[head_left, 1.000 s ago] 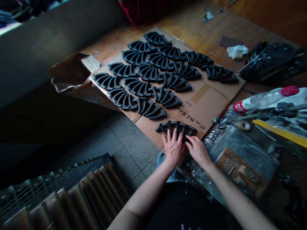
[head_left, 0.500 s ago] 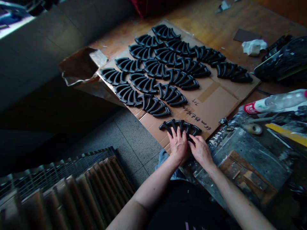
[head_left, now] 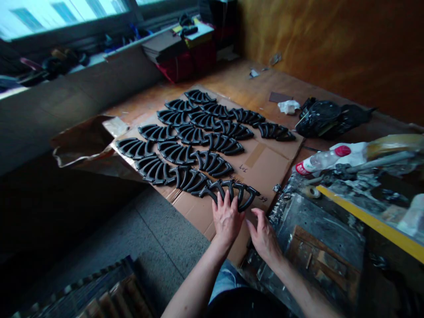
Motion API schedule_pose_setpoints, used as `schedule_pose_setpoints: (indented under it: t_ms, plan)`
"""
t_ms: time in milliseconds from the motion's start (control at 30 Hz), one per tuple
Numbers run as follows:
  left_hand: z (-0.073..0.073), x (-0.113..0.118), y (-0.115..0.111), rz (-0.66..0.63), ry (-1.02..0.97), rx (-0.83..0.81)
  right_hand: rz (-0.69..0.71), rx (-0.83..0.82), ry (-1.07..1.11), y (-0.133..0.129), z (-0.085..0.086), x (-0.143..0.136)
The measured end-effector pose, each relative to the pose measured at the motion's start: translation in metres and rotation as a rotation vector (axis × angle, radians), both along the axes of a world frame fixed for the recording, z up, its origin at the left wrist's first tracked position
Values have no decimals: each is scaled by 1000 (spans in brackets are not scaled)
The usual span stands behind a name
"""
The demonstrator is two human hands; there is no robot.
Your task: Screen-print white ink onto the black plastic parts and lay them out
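Many black curved plastic pieces [head_left: 195, 141] lie fanned in clusters on a flattened cardboard sheet [head_left: 265, 163]. The nearest cluster [head_left: 232, 192] sits at the sheet's front edge. My left hand [head_left: 226, 217] lies flat on this cluster with its fingers spread over the pieces. Just to the right, my right hand [head_left: 263, 236] hovers over the cardboard with its fingers apart and holds nothing.
A dirty metal work surface [head_left: 318, 238] with a wooden block [head_left: 318, 260] lies to the right, beside a yellow bar [head_left: 371, 221]. A plastic bottle with a red cap [head_left: 321, 160], a tape roll [head_left: 310, 191] and a black bag [head_left: 327, 118] sit behind it. Crumpled brown paper [head_left: 82, 139] hangs off the left.
The nearest cluster has slid away from me toward the rows under my left hand. My right hand has come off it. The camera has tilted up, showing the back wall and window.
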State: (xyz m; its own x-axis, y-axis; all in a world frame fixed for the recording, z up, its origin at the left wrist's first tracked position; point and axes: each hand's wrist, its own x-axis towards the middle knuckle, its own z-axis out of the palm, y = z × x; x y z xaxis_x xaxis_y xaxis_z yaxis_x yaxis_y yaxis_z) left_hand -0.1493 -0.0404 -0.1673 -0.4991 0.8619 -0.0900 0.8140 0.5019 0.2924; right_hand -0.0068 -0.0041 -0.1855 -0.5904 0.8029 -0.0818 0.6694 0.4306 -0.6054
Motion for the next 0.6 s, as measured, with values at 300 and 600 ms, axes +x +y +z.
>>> schedule_pose_setpoints:
  t_ms: [300,600]
  plan:
    - [7,-21,202,-290,-16,87,177,-311,-535,7,5,-23]
    - [-20,-3,290,-321,-42,-68,38,-375,-372,-1,3,-22]
